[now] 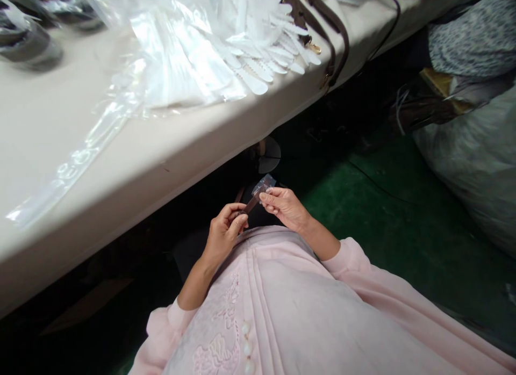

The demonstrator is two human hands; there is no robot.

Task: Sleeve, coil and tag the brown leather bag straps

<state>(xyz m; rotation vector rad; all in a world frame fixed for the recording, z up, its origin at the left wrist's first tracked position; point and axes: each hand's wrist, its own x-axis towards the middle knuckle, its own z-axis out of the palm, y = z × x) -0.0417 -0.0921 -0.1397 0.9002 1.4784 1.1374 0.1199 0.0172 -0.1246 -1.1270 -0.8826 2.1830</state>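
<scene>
A brown strap [252, 203] runs between my two hands, held low in front of my waist. My left hand [226, 227] is closed round its lower part, thumb pressed on top. Pinched at the upper end, my right hand [285, 207] grips the strap together with a small clear plastic wrapper [264, 184] that covers this end. How far the strap goes on below my left hand is hidden by the fingers.
A cloth-covered table [133, 176] edges the space ahead. On it lie clear plastic sleeves [181, 52], white serrated strips [253, 79], brown straps [336, 31] with gold clasps and a wrapped dark roll [30, 44]. A large pale sack [475, 160] stands on the green floor [363, 224] at right.
</scene>
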